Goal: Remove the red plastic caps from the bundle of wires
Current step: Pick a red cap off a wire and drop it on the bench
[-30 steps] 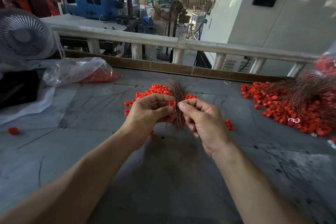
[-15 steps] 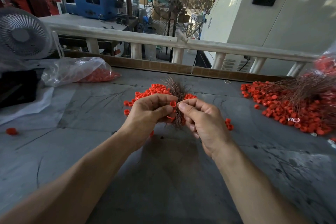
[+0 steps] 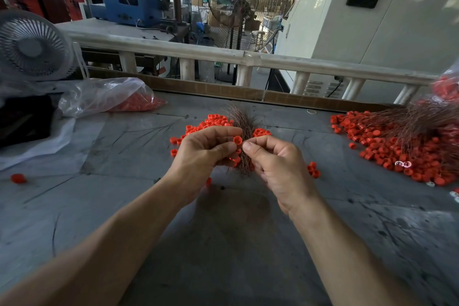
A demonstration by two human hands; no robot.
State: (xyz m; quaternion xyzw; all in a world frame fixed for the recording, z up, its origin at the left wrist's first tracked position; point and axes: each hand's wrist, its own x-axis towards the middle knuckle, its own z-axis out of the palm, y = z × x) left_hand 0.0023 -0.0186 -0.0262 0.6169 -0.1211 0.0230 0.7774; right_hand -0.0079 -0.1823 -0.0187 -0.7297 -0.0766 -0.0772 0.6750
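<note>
A bundle of thin brown wires stands between my hands at the middle of the grey table. My left hand pinches a red plastic cap at its fingertips and has more caps tucked under its curled fingers. My right hand grips the wire bundle, thumb tip next to the cap. Behind my hands lies a small heap of loose red caps. The bundle's lower end sticks out below my fingers.
A large pile of red caps with wires covers the table's right side. At the left lie a clear plastic bag of caps, a black object on white plastic, a white fan and a stray cap. A white railing runs behind.
The red cap in my left fingertips has lifted slightly and turned so its open end shows. Both hands stay in nearly the same place.
</note>
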